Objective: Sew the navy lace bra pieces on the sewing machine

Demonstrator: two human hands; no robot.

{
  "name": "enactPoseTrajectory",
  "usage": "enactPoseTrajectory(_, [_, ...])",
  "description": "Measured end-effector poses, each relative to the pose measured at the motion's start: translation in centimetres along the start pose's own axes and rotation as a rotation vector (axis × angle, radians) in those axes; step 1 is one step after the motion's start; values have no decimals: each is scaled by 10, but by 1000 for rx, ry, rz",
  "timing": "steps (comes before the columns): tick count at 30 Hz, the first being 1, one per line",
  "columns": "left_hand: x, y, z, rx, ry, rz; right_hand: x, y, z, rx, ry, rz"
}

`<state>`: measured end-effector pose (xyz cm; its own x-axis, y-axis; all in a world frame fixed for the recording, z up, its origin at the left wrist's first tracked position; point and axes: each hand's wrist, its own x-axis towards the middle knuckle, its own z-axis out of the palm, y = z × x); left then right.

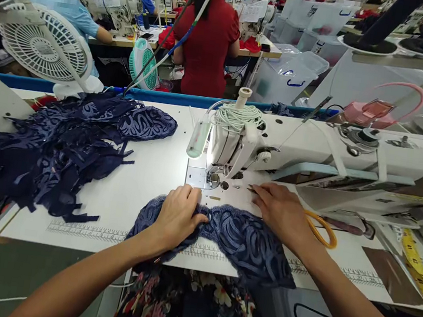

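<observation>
A navy lace bra piece (249,242) with two cups lies at the table's front edge, its right cup hanging slightly over. My left hand (179,217) rests on the left cup, fingers curled over the fabric and thumb near the centre join. To the right of the needle area, my right hand (281,210) is closed around scissors; a dark pointed tip shows at the fingertips and an orange handle loop (321,230) behind the wrist. The grip itself is mostly hidden. The sewing machine's presser foot (212,179) stands just beyond the bra piece.
A heap of navy lace pieces (55,152) covers the table's left side. The sewing machine (316,142) spans the right. A printed ruler (87,231) runs along the front edge, with a yellow tape measure (420,269) far right. Beyond are a white fan (46,46) and co-workers.
</observation>
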<state>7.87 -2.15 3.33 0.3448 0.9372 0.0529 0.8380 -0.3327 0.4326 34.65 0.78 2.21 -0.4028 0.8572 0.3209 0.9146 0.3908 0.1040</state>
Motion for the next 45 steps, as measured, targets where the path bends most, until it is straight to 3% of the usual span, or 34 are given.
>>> enactPoseTrajectory(3, [14, 1, -1, -93, -135, -59, -2, 4, 3, -9, -44, -9])
enactPoseTrajectory(7, [14, 0, -7, -329, -99, -70, -5, -10, -11, 35, 11, 77])
enactPoseTrajectory(10, [8, 0, -12, -855, -155, -210, -16, -33, -35, 494, 37, 210])
enactPoseTrajectory(12, [3, 2, -13, -1150, -200, -348, -25, -52, -50, 926, -83, 296])
enactPoseTrajectory(15, [-1, 9, -10, -1372, -194, -437, -33, -78, -63, 1252, -238, 362])
enactPoseTrajectory(17, [-3, 14, -7, -1425, -176, -397, -33, -90, -61, 1277, -264, 387])
enactPoseTrajectory(22, [-9, 24, -2, -1467, -201, -362, -29, -100, -47, 1186, -188, 520])
enactPoseTrajectory(30, [-18, 35, 4, -1190, 3, -297, -26, -105, -53, 1149, -146, 497])
enactPoseTrajectory(37, [-19, 39, 6, -1427, -136, -379, -27, -98, -51, 1377, -186, 515])
enactPoseTrajectory(40, [-20, 37, 7, -1481, -140, -403, -33, -93, -48, 1502, -221, 539])
enactPoseTrajectory(42, [-21, 36, 7, -1494, -129, -414, -37, -91, -48, 1459, -194, 546])
enactPoseTrajectory(45, [-21, 37, 7, -1522, -133, -429, -44, -88, -51, 1214, -165, 518])
